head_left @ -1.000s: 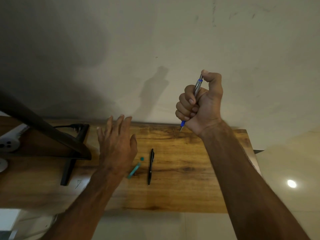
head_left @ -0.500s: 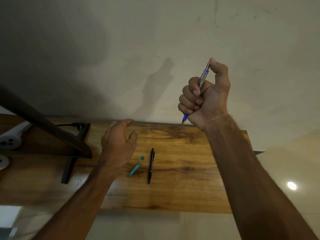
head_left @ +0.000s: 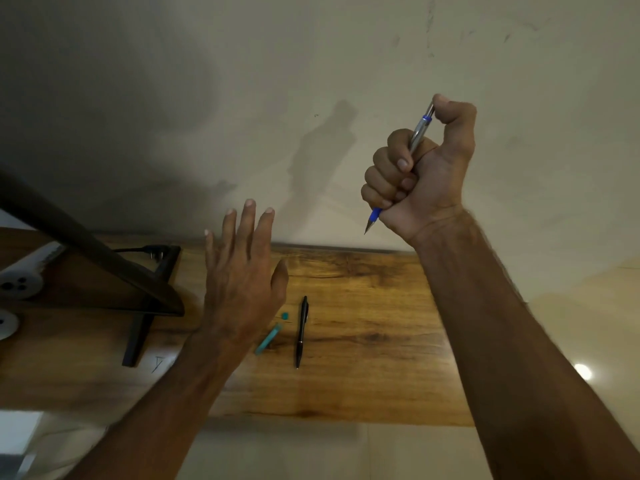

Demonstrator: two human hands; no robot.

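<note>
**Q:** Head view. Right hand?

**A:** My right hand (head_left: 426, 178) is fisted round a silver-and-blue pen (head_left: 419, 128). Four fingers are curled on the barrel and the thumb is bent over the top end. The pen is held up in front of the wall, above the far edge of the table (head_left: 363, 382). It is tilted, tip down and toward my left, and touches nothing but the hand.

**Q:** Left hand?

**A:** My left hand (head_left: 242, 285) is flat, fingers straight and slightly spread, and holds nothing. Its back faces the camera, over the wooden table. I cannot tell whether it touches the wood.

**Q:** On the table?

**A:** A black pen (head_left: 302, 332) lies flat near the middle, tip toward me. Just to its left lies a teal pen barrel (head_left: 268, 339), slanted, its near end beside my left wrist. A small teal piece (head_left: 284, 315) sits just past the barrel's far end, between the barrel and the black pen. Further left is a black stand (head_left: 138, 327) with a dark slanted panel above it. A white power strip (head_left: 17, 285) is at the left edge.
</note>
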